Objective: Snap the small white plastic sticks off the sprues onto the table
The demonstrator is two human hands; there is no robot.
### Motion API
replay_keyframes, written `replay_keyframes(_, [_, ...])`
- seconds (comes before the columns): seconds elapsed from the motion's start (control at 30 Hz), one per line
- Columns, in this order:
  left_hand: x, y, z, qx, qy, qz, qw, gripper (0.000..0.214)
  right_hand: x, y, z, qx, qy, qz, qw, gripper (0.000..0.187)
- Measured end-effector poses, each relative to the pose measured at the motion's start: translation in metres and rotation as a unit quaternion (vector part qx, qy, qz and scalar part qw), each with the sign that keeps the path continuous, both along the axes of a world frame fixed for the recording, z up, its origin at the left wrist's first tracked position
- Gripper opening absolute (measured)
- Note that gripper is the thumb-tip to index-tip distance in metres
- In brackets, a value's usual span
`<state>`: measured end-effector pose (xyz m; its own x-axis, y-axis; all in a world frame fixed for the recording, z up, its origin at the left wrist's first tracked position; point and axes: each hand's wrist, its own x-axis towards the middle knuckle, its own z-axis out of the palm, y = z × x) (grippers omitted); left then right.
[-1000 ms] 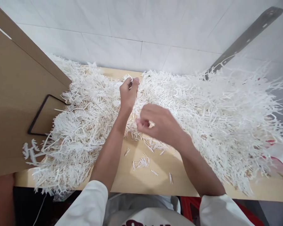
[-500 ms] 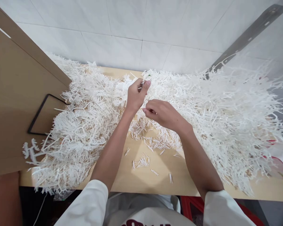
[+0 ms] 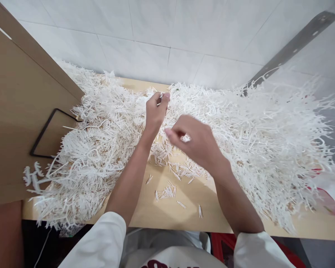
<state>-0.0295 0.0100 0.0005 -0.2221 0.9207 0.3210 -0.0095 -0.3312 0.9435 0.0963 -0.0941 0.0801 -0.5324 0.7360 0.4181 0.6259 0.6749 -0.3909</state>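
Note:
My left hand (image 3: 156, 109) is closed in a pinch near the back of the table, with bits of a thin white branching piece (image 3: 161, 95) showing between thumb and fingers. Just to its right and closer to me, my right hand (image 3: 197, 139) is curled, thumb towards the fingertips and smeared by motion. Whatever it grips is hidden. Both hands hover at the inner edges of two big heaps of white, twig-like strands, the left heap (image 3: 92, 126) and the right heap (image 3: 262, 137). Below them, a mound of short white sticks (image 3: 191, 169) lies on the wooden table (image 3: 167, 216).
A cardboard panel (image 3: 25, 111) with a black wire frame (image 3: 41, 134) stands at the left. Several short sticks (image 3: 167, 192) lie scattered near the front edge. A red and clear plastic bag (image 3: 328, 199) is at the right, and a tiled wall (image 3: 145, 59) behind.
My left hand has shifted slightly left. My right hand has turned and looks larger and blurred, with a gap now showing between its thumb and fingers. The heaps look the same.

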Motion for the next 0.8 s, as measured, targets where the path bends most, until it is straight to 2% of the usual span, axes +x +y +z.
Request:
replay_keyframes(0.07, [0.003, -0.003, 0.005, -0.003, -0.001, -0.032, 0.999, 0.039, 0.012, 0.017, -0.007, -0.006, 0.012, -0.081, 0.997, 0.026])
replay_keyframes(0.17, [0.009, -0.007, 0.011, 0.003, 0.006, -0.067, 0.998, 0.039, 0.022, 0.036, -0.018, -0.055, -0.055, -0.048, 0.996, 0.026])
replay_keyframes(0.27, [0.013, -0.008, 0.012, 0.018, 0.007, -0.078, 0.997, 0.040, 0.020, 0.041, -0.025, -0.066, -0.114, -0.014, 0.991, 0.024])
replay_keyframes(0.4, [0.015, -0.009, 0.011, 0.018, 0.003, -0.088, 0.996, 0.042, 0.013, 0.040, -0.026, -0.077, -0.144, -0.036, 0.986, 0.022])
replay_keyframes(0.53, [0.016, -0.013, 0.009, 0.028, 0.033, -0.058, 0.997, 0.042, 0.007, 0.031, -0.023, -0.070, -0.170, -0.044, 0.982, 0.020])
replay_keyframes(0.6, [0.015, -0.012, 0.006, 0.037, 0.055, -0.040, 0.997, 0.041, 0.001, 0.020, -0.018, -0.081, -0.157, 0.020, 0.984, 0.021])
replay_keyframes(0.63, [0.013, -0.010, 0.003, 0.039, 0.059, -0.029, 0.997, 0.041, -0.002, 0.013, -0.014, -0.093, -0.144, 0.073, 0.982, 0.022])
replay_keyframes(0.7, [0.006, -0.005, -0.002, 0.032, 0.048, -0.005, 0.998, 0.041, -0.009, -0.003, -0.005, -0.124, -0.113, 0.214, 0.962, 0.023])
replay_keyframes(0.8, [-0.004, 0.002, -0.003, 0.005, -0.017, 0.016, 1.000, 0.038, -0.008, -0.014, 0.006, -0.143, -0.089, 0.267, 0.949, 0.028])
